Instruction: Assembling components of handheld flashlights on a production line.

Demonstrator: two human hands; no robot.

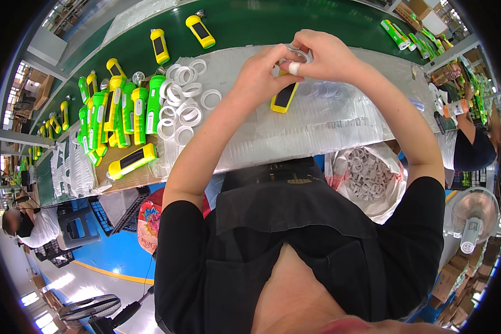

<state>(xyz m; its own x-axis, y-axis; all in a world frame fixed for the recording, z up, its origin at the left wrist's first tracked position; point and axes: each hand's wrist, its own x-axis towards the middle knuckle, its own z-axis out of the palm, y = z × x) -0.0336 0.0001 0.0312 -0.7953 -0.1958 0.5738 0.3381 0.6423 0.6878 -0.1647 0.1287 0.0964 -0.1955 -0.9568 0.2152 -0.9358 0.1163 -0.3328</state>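
At the far side of the bench my left hand [264, 72] and my right hand [328, 55] meet, fingers curled in, around the head of a yellow flashlight [284, 99]. Its body, with a dark panel, points toward me below my fingers. A pale ring [299, 55] shows at the head, between the fingertips of both hands; my fingers partly hide how it sits. A white wrap covers my right thumb [294, 68]. Left of my left forearm lie loose white rings [190, 115]. Clear round discs [325, 89] lie beside my right hand.
Green and yellow flashlights [114, 111] are heaped at the left, and two yellow ones [160, 46] lie farther back on the green surface [250, 25]. A sack of white rings [367, 181] stands below the bench edge. Other people sit at both sides; a fan [473, 217] stands right.
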